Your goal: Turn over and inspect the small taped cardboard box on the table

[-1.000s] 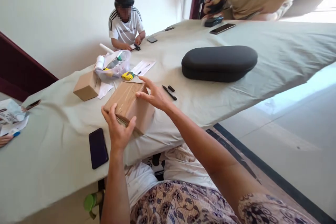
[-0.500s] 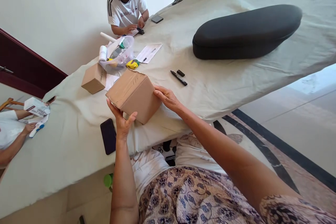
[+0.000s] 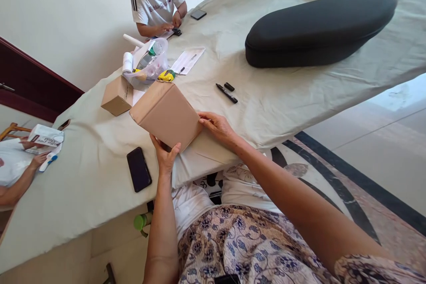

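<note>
A brown cardboard box [image 3: 169, 115] is held tilted between my two hands over the near edge of the table. My left hand [image 3: 165, 154] grips its lower near side, thumb on the front face and fingers reaching underneath. At the right edge of the box my right hand [image 3: 218, 128] pinches a corner, its fingertips partly hidden. An uncapped black marker [image 3: 226, 93] lies beyond my right hand, its cap [image 3: 229, 86] beside it. Left of my left hand a dark phone [image 3: 139, 169] rests on the cloth.
A smaller cardboard box [image 3: 117, 95] stands behind the held one, near a clear plastic basket [image 3: 161, 60] of supplies and a yellow tape measure [image 3: 167, 75]. A long black case [image 3: 319, 31] lies at right. One person [image 3: 156, 6] sits across; another [image 3: 16, 164] at left holds a white box.
The cardboard box has turned and tipped, so its front face shows more and its top less. My left hand has shifted right and lower along it.
</note>
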### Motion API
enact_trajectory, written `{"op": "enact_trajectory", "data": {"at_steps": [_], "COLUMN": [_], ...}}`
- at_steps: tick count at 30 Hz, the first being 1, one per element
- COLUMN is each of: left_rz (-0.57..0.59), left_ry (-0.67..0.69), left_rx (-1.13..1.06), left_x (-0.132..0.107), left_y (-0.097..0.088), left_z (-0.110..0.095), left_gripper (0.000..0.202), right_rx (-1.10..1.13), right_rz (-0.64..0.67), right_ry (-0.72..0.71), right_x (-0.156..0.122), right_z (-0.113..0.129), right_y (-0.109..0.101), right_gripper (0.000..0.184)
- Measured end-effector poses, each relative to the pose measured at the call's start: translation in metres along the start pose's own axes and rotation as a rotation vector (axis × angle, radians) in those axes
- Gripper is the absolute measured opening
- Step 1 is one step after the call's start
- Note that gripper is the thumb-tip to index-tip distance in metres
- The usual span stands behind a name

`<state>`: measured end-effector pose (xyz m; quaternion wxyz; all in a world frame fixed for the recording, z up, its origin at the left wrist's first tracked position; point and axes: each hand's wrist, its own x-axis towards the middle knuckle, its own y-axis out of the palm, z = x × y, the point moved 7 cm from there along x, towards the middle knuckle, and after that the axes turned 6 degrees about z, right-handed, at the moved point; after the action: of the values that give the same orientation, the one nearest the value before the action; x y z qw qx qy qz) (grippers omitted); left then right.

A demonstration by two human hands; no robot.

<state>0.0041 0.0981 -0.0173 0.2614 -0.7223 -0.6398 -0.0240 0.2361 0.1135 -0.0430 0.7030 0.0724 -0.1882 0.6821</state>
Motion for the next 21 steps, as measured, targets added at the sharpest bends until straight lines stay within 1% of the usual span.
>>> {"op": "enact_trajectory", "data": {"at_steps": [3,6,8,10,14,16,18,20,21], "left_rz": [-0.021,-0.094,-0.145,-0.156,-0.134,-0.148,-0.179,-0.233,-0.263], "left_ry": [-0.042,-0.082,-0.071,-0.046,0.030,0.064,0.088,0.143,0.190], "left_rx": [-0.028,-0.057,-0.072,-0.064,-0.009,0.066,0.162,0.258,0.306], "left_x": [0.001,0.001,0.001,0.000,-0.003,-0.007,-0.012,-0.016,-0.018], "left_y": [0.000,0.000,0.001,0.005,0.011,0.008,0.003,-0.003,-0.007], "left_z": [-0.001,0.003,0.005,0.007,0.004,-0.002,-0.014,-0.034,-0.046], "left_gripper": [0.107,0.095,0.090,0.093,0.104,0.106,0.106,0.102,0.097], "right_rx": [0.015,0.025,0.016,0.006,0.026,0.043,0.020,-0.067,-0.122], "right_rz": [-0.018,-0.025,-0.013,-0.011,0.002,0.045,0.085,0.126,0.159], "right_ry": [-0.043,-0.087,-0.105,-0.105,-0.054,-0.030,-0.020,-0.035,-0.056], "right_x": [-0.001,-0.003,-0.005,-0.006,-0.007,-0.006,-0.006,-0.006,-0.007], "right_z": [0.002,0.008,0.011,0.012,0.007,0.004,0.004,0.006,0.008], "right_y": [-0.001,-0.002,-0.001,-0.002,-0.001,0.003,0.006,0.009,0.011], "right_gripper": [0.039,0.047,0.051,0.048,0.036,0.034,0.029,0.020,0.018]}}
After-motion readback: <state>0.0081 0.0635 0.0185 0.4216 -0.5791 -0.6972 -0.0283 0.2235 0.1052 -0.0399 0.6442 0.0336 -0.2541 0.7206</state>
